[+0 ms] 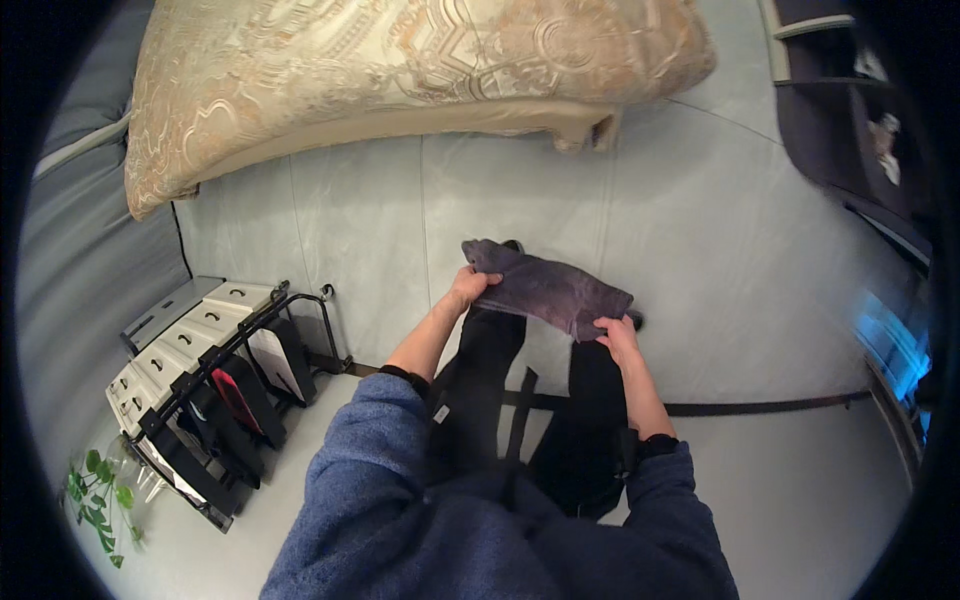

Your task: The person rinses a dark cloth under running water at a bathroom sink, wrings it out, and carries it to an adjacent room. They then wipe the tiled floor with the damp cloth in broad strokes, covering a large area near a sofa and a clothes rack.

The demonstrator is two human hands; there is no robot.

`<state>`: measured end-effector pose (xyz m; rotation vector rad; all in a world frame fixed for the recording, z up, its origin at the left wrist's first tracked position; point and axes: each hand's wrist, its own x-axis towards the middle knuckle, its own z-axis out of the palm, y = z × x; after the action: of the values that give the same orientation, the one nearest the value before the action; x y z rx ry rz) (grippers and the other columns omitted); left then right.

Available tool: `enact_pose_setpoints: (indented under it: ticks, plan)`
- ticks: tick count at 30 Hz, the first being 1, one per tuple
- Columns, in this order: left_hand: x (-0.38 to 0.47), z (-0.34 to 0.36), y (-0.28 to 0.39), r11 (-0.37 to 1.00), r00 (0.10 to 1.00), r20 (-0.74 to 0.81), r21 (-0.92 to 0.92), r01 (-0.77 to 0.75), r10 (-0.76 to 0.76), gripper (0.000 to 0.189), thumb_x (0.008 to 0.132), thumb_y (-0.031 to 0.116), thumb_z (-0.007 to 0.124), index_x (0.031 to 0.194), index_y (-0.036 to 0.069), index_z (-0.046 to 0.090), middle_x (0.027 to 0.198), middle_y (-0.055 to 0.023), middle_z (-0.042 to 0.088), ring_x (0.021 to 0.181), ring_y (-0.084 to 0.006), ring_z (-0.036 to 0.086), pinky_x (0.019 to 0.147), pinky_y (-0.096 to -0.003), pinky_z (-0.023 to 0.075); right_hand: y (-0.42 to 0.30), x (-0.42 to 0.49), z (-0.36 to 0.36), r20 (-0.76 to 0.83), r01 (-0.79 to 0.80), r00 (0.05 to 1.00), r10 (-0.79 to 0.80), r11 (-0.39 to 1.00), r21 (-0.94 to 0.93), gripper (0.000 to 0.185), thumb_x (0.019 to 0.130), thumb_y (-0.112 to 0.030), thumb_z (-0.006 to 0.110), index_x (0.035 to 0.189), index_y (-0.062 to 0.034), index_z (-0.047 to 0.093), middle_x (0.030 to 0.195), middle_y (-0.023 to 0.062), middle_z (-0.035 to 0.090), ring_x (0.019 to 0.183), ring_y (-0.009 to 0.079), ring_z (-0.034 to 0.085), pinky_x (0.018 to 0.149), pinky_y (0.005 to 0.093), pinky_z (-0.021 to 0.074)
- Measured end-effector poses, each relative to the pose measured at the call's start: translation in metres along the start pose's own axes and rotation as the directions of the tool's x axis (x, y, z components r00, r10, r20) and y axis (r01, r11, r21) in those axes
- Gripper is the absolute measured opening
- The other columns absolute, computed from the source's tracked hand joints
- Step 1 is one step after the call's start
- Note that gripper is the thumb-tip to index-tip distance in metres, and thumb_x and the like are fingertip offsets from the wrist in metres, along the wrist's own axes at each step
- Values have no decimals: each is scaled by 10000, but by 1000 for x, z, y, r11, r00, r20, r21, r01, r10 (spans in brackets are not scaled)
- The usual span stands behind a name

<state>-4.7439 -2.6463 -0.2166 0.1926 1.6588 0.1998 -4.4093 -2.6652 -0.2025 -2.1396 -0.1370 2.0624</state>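
A dark purple-grey piece of cloth (555, 289) is stretched between my two hands, in front of my legs and above the floor. My left hand (474, 285) grips it near its left end, thumb on top, and a crumpled corner sticks up beyond the fingers. At the lower right corner, my right hand (618, 334) pinches the cloth between thumb and fingers. The cloth slopes down toward the right and hides most of my feet. Whether it is a towel or a folded garment cannot be made out.
A bed with a patterned beige-gold cover (420, 52) stands ahead. At left are a white drawer unit (187, 337), a black metal rack (300, 300) holding several dark panels, and a green-leaved plant (97, 495). Dark shelving (825, 127) and a glowing blue screen (892, 345) are at right.
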Motion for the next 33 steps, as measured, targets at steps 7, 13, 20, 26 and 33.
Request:
enact_pose_setpoints:
  ticks: [7,13,20,26,33]
  plan:
    - [175,-106,-63,992,894,-430,-20,125,-122,446,742,154,763,1107,-49,605,1036,-122,669,903,-211,638,825,-346,497,12,205,122,258,-58,962,84,992,-108,444,699,-12,637,1124,29,513,1031,135,598,900,252,603,727,368,496]
    - [284,-177,-129,912,586,-802,321,257,117,892,782,455,707,1417,-3,280,1396,-244,362,1266,-337,408,1030,-410,352,37,307,212,202,458,769,-606,302,-836,453,800,-161,660,1206,-13,523,1196,248,525,1160,399,482,1012,487,376]
    - [465,-192,-158,228,362,-708,591,774,606,715,945,460,465,1491,360,15,1469,-205,324,1164,-529,458,808,-674,409,65,390,298,949,649,-61,-311,-734,-198,443,908,-310,436,1314,-136,471,1510,83,300,1415,241,226,1168,434,153]
    - [483,-116,-13,511,353,-523,849,134,776,810,872,712,342,1505,244,153,1536,-174,176,1340,-467,245,1004,-607,306,17,421,241,841,755,33,-540,-538,-375,536,905,-293,427,1400,-92,394,1529,86,266,1433,216,183,1176,423,115]
    - [425,162,167,-161,566,457,854,-494,687,1064,757,528,658,1501,75,47,1525,-286,40,1400,-470,42,1126,-535,82,-43,423,29,419,638,-22,-908,-335,-693,551,816,-246,536,1333,-64,482,1438,113,416,1342,247,365,1105,447,265]
